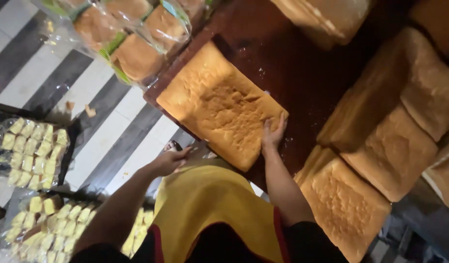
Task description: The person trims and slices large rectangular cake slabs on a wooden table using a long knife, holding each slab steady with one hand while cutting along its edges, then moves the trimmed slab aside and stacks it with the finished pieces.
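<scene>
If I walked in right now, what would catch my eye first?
The big flat golden bread slab on the dark wooden table, with the person's right hand pressed on its near edge. Just left of it, the left hand hangs off the table's edge, over the striped floor. More large loaves crowd the right side, and bagged bread sits top left.

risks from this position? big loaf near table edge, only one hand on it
1. The large loaf lies at the dark table's near edge, one corner about at the rim; a push might tip it to the striped floor.
2. Only the right hand presses its edge; the left hand hangs off it, so it may pivot.
3. The crust looks dented in the middle; pressing may crush it further.
</scene>
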